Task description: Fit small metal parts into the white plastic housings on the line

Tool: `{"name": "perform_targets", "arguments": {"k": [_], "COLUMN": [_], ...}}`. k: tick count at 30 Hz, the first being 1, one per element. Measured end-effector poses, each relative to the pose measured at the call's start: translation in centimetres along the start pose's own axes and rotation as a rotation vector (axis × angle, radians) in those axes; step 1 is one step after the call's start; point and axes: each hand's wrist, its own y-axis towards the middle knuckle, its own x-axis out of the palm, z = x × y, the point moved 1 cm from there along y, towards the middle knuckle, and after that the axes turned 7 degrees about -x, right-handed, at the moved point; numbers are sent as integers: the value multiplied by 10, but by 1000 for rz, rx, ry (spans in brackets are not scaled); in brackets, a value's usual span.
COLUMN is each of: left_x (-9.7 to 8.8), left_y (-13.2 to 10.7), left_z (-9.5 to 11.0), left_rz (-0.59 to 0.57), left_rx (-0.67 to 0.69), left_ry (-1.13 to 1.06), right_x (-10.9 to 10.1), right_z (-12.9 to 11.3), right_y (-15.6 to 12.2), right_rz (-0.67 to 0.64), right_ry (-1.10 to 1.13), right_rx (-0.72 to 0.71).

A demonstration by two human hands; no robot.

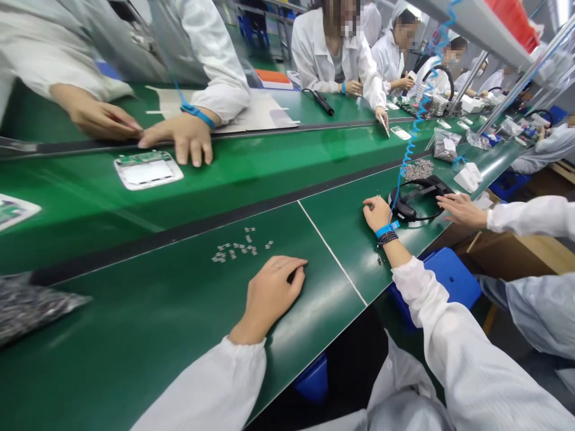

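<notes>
Small metal parts [238, 248] lie loose and ungathered on the green tabletop [135, 323], our left hand [272, 293] beside them, right hand [377, 214] farther off, fingers [294, 264] of both curled together and empty.

Head-worn view, tilted down, apparently wide-angle

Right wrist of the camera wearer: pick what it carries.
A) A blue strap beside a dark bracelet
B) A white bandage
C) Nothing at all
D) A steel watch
A. The right hand shows a blue wrist strap with a dark bracelet directly behind it, toward the sleeve.
</notes>
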Motion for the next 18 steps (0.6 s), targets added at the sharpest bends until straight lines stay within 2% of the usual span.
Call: {"name": "perform_targets", "arguments": {"k": [6, 9, 11, 14, 18], "left_x": [0, 0, 0, 0, -1], "left_y": [1, 1, 1, 2, 2], "left_z": [0, -2, -3, -5, -5], "left_rz": [-35, -25, -9, 4, 3], "left_rx": [-27, -36, -38, -36, -32], "left_ry": [1, -7, -10, -8, -2], "right_x": [-7, -11, -21, -56, -126], "right_z": [-6, -9, -4, 25, 105], "right_y": [-1, -1, 3, 22, 55], "right_rz": [80, 93, 131, 282, 597], "right_ry": [-54, -47, -30, -5, 1], "right_rx": [-32, -97, -155, -175, 31]}}
